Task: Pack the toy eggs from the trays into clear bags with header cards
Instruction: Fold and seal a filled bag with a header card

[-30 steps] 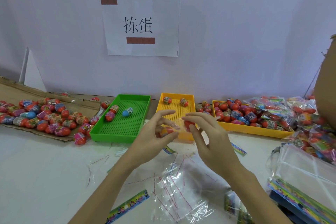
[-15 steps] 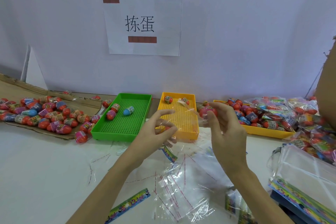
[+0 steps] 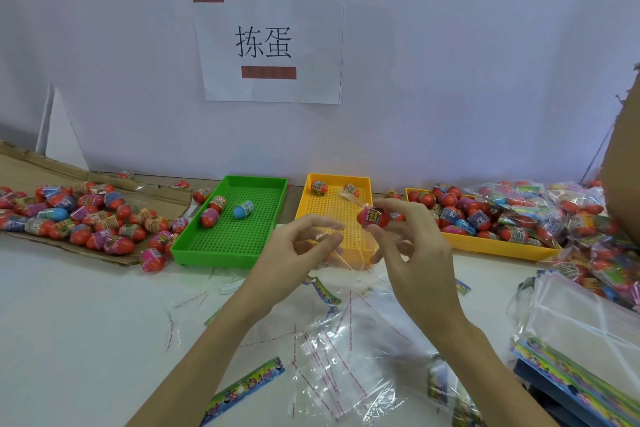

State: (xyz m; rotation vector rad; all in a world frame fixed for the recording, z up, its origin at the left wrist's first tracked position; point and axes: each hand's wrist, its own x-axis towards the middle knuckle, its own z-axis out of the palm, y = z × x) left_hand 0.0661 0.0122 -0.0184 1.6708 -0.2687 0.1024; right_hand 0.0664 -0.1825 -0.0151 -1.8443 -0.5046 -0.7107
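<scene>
My right hand pinches a red toy egg at its fingertips, above the near end of the small yellow tray. My left hand pinches the edge of a clear bag that hangs between both hands. The green tray holds three eggs, one of them blue. Two eggs lie at the far end of the small yellow tray. A long yellow tray on the right is full of eggs.
Loose eggs lie on flattened cardboard at the left. Filled bags pile up at the right. Clear bags and a header card lie on the white table near me. A stack of bags with cards sits at the lower right.
My right hand went right toward the egg tray and came back to the centre with a red egg. My left hand stayed in place with the bag.
</scene>
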